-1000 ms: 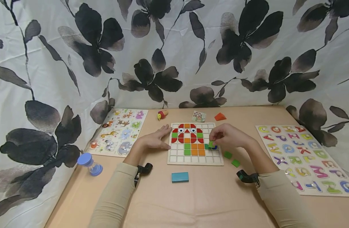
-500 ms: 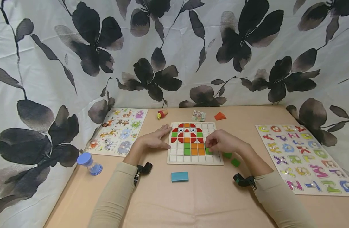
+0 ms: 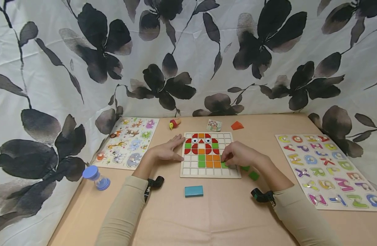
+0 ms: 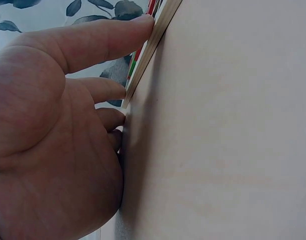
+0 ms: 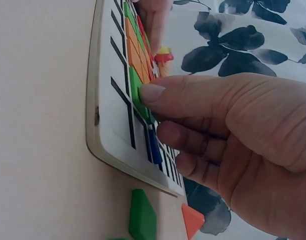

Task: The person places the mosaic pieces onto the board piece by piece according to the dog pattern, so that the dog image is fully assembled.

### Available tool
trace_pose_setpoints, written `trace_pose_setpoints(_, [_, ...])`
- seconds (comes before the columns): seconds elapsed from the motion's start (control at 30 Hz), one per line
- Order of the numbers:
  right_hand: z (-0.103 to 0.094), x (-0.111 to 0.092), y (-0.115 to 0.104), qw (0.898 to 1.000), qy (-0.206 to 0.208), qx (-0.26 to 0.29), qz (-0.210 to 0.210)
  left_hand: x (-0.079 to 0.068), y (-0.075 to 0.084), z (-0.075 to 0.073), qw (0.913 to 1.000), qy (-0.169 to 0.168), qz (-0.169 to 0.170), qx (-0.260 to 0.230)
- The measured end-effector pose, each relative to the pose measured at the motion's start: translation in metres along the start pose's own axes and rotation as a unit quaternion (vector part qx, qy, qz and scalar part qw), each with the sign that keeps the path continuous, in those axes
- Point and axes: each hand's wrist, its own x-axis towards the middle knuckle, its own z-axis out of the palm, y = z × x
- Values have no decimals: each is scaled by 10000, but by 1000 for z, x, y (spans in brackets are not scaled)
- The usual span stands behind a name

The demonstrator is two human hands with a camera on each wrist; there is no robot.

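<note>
A white gridded board [image 3: 188, 172] lies in the middle of the table, with red, orange, green and eye-marked tiles forming a figure. My left hand [image 3: 166, 150] is spread flat at the board's left side, with thumb and fingertips touching its edge [image 4: 160, 37]. Over the board's right half, my right hand [image 3: 242, 153] holds a green square tile [image 5: 138, 92] at the lower row, beside the orange tiles [image 3: 213, 164]. The right wrist view has the thumb on the tile's face and the other fingers curled. A blue piece [image 5: 155, 146] sits on the board next to it.
Loose green tiles [image 3: 254, 176] and an orange triangle [image 3: 237, 125] lie near the board. Around it are a teal block [image 3: 193, 191], a picture card [image 3: 214, 125], an ice-cream-cone toy [image 3: 175, 123], a sand timer [image 3: 96, 177], an animal puzzle [image 3: 124, 143] and a letter puzzle [image 3: 330, 171].
My right hand has moved slightly left and down, bringing the green tile from above the board onto the lower row beside the orange tiles. The left hand has stayed put.
</note>
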Motion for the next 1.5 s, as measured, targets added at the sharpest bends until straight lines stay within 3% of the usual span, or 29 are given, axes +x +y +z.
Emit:
trace_pose_setpoints(0.1, [-5,-4,4,9997,208,105,-6,-1,0,0,10000,7,8,4])
trace_pose_setpoints(0.3, [-27,-18,25,9939,1032,380,40,-2,0,-1,10000,-5,23,49])
trace_pose_setpoints(0.4, [-37,-25,38,9924,1141,454,59,-2,0,-1,10000,5,32,49])
trace_pose_setpoints(0.5, [-42,-31,49,9953,791,550,90,-3,0,-2,10000,21,35,40])
trace_pose_setpoints(0.6, [-42,-36,58,9965,5,817,145,-3,0,-2,10000,29,42,23])
trace_pose_setpoints(0.7, [-38,-37,66,9908,-763,1106,122,-4,0,-2,10000,28,36,2])
trace_pose_setpoints(0.77, [-34,-35,71,9869,-1024,1242,140,-4,0,-1,10000,29,42,-4])
trace_pose_setpoints(0.87, [-31,-33,72,9858,-1086,1271,185,-3,0,-1,10000,28,49,15])
trace_pose_setpoints(1.03, [-32,-34,71,9892,-881,1146,260,-2,-1,-1,10000,25,25,59])
trace_pose_setpoints(1.2, [-36,-34,68,9929,-335,1122,217,-1,1,-2,10000,5,-7,68])
trace_pose_setpoints(1.4, [-40,-21,43,9873,522,1431,-445,1,0,0,10000,17,17,96])
trace_pose_setpoints(1.5, [-34,-6,21,9845,660,1485,-664,0,-2,0,9999,34,11,115])
